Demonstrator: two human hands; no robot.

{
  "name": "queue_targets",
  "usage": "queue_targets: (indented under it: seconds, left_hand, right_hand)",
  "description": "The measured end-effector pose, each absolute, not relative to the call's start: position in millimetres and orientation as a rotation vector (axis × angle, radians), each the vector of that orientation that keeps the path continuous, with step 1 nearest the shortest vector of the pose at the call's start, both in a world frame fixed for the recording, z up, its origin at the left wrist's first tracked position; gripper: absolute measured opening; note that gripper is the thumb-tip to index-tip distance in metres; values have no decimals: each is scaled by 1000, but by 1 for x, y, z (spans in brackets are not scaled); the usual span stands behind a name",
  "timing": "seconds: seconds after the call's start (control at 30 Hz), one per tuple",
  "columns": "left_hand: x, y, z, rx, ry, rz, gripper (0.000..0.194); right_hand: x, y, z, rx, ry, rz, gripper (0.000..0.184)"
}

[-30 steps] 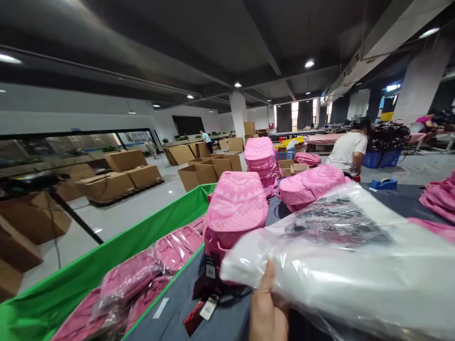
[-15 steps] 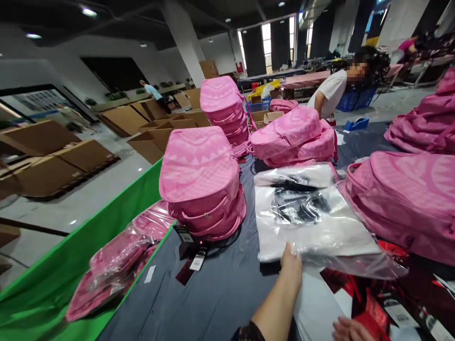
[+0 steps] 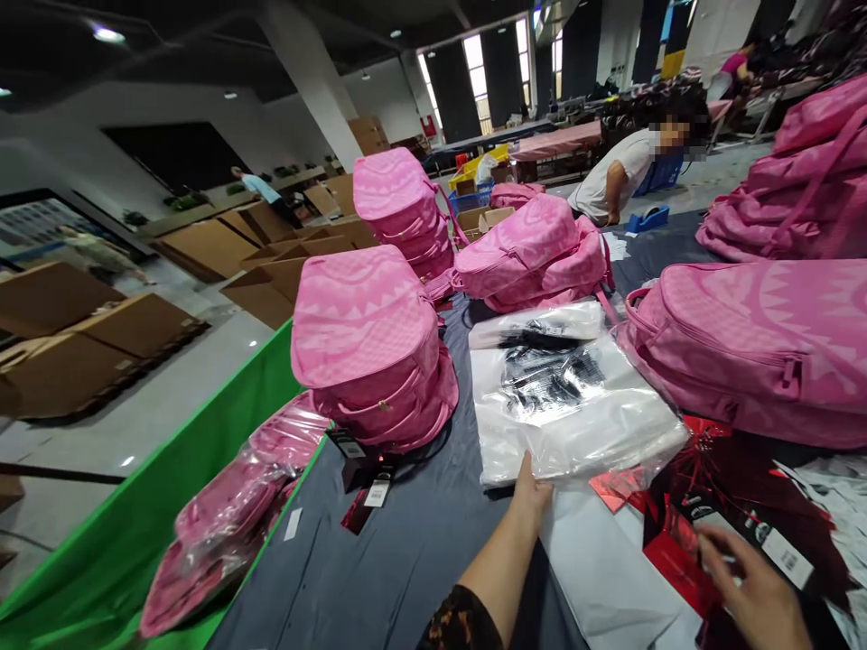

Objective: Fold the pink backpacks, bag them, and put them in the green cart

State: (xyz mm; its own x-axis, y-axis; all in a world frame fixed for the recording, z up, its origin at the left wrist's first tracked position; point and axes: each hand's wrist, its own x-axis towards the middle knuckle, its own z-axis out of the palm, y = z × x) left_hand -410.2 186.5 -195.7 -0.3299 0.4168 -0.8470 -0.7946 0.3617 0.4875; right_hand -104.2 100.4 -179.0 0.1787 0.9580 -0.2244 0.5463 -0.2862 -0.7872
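Note:
My left hand (image 3: 532, 495) is at the near edge of a stack of clear plastic bags (image 3: 575, 442), its index finger stretched onto the plastic and its thumb apart. The stack has a white layer and dark printing, with glare on top. At the lower right, my right hand (image 3: 759, 587) is over glossy red hang tags (image 3: 684, 560), fingers bent and apart, fingertips by a red tag. Whether it grips any tag is not plain. Black-and-white labels (image 3: 786, 555) lie beside it. White sheets (image 3: 602, 560) lie between my hands.
A pink backpack (image 3: 372, 343) stands left of the bags. More pink backpacks (image 3: 535, 253) are behind, and another (image 3: 751, 343) lies at right. Bagged pink backpacks (image 3: 237, 496) rest on green cloth (image 3: 88, 569). A co-worker in a white shirt (image 3: 616, 171) bends over beyond the table.
My right hand has moved up and right from the lower edge to the red tags. My left hand stays at the bag edge. The view has shifted slightly right.

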Motion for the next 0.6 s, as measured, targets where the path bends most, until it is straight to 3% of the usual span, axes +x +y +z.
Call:
queue_targets:
  seconds: [0.17,0.27,0.4,0.6]
  left_hand:
    - [-399,141,-172,-294,1553,1228,22]
    - [-371,129,-171,9,1689,1290,17]
    - [-319,184,-189,1050,1726,1130,30]
    - [-282,264,-226,1617,1459,382,65]
  right_hand:
    - [-53,191,-196,-1988,-1483,671,63]
    - [-55,227,-223,-1940,-1623,597,63]
    - [-70,235,-245,-1843,-1748,473,55]
    - [-3,213,-239,-1765,-1810,393,57]
